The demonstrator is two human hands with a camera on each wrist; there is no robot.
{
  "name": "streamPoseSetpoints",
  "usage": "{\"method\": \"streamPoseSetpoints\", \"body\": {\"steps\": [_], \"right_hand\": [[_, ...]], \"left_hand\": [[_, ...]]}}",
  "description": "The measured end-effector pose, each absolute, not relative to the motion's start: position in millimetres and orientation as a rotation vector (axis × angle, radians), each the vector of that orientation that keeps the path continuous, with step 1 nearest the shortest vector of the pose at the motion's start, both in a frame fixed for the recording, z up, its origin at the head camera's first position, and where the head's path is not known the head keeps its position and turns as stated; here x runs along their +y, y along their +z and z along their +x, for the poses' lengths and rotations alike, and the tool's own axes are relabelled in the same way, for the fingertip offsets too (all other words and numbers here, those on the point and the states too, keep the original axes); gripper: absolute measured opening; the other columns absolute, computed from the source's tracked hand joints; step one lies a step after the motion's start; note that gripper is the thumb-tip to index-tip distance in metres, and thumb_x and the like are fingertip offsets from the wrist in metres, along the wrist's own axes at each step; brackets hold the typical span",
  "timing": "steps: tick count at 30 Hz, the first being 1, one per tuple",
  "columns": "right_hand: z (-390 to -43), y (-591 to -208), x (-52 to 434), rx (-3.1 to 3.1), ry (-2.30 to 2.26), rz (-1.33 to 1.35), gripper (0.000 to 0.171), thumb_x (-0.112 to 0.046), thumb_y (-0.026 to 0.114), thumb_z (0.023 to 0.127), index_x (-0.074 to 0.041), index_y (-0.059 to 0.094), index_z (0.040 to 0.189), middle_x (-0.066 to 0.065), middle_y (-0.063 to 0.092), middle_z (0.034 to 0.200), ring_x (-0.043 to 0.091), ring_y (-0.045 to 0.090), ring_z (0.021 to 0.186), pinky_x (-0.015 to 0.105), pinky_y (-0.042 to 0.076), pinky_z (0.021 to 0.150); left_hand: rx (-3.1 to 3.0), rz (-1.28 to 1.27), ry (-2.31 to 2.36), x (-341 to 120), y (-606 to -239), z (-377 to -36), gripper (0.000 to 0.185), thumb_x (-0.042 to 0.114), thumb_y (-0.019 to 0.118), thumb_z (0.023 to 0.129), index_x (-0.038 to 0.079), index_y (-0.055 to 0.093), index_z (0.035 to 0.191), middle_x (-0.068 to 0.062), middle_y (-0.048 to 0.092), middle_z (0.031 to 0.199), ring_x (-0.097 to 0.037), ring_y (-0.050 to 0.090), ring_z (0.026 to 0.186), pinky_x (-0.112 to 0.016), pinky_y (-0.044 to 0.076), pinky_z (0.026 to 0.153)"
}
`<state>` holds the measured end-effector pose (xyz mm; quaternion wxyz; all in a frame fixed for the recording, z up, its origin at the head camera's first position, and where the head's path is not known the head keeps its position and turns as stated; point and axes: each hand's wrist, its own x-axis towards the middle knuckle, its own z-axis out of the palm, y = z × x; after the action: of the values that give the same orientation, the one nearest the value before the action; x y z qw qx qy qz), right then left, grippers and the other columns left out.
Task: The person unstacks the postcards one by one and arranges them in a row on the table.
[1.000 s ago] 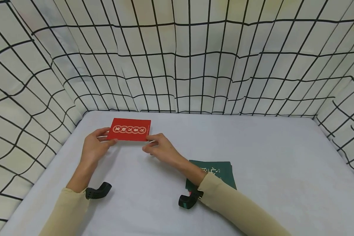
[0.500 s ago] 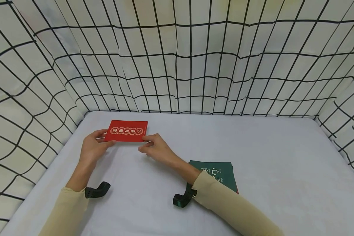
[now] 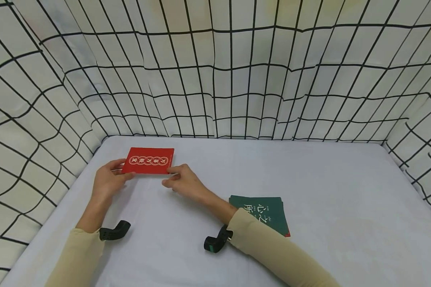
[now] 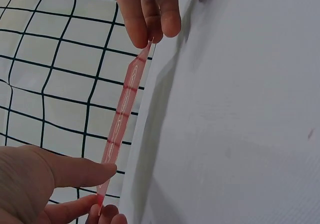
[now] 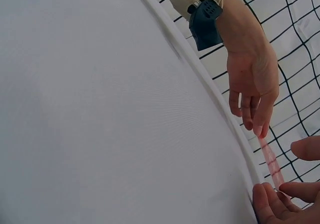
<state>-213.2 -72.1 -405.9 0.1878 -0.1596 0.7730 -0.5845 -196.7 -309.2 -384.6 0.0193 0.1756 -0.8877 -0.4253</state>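
Observation:
A red envelope [image 3: 149,160] with a row of pale ringed characters lies between my two hands over the far left of the white table. My left hand [image 3: 108,179] pinches its left end, thumb on the near face and fingers behind. At the near right corner, my right hand [image 3: 186,183] pinches the envelope between thumb and fingertips. The left wrist view shows the red envelope [image 4: 122,109] almost edge-on, raised over the cloth, with a shadow beside it. Partly beneath my right forearm lies a small stack of dark green envelopes [image 3: 274,211] with pale characters; a red edge peeks out at its corner.
White cloth covers the table [image 3: 330,199]. A black-lined grid net [image 3: 233,79] over pale sheeting rises along the back and both sides. Black wrist cameras [image 3: 115,231] jut inward from both beige sleeves.
Both hands have shifted left and slightly nearer with the red envelope held between them. More of the green stack shows as the right forearm slides left.

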Motion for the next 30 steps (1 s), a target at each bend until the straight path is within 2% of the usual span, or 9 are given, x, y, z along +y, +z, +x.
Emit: {"method": "streamPoseSetpoints", "body": {"steps": [10, 30], "right_hand": [[-214, -405, -82, 2.183, -1.642, -0.46, 0.054, -0.02, 0.071, 0.096, 0.001, 0.059, 0.144, 0.012, 0.055, 0.134, 0.007, 0.07, 0.09, 0.02, 0.058, 0.076], [-215, -401, -96, 2.307, -1.482, -0.527, 0.054, -0.026, 0.071, 0.097, -0.003, 0.06, 0.144, 0.01, 0.057, 0.136, 0.011, 0.067, 0.108, 0.017, 0.054, 0.081]], "left_hand": [[-2.756, 0.575, -1.312, -315, -382, -198, 0.068, 0.015, 0.065, 0.1, 0.0, 0.036, 0.16, -0.031, 0.047, 0.149, -0.032, 0.054, 0.118, -0.016, 0.053, 0.063], [-2.757, 0.6, -1.275, -326, -387, -198, 0.072, 0.019, 0.064, 0.101, -0.002, 0.031, 0.161, -0.033, 0.046, 0.153, -0.041, 0.051, 0.129, -0.006, 0.045, 0.062]]}}
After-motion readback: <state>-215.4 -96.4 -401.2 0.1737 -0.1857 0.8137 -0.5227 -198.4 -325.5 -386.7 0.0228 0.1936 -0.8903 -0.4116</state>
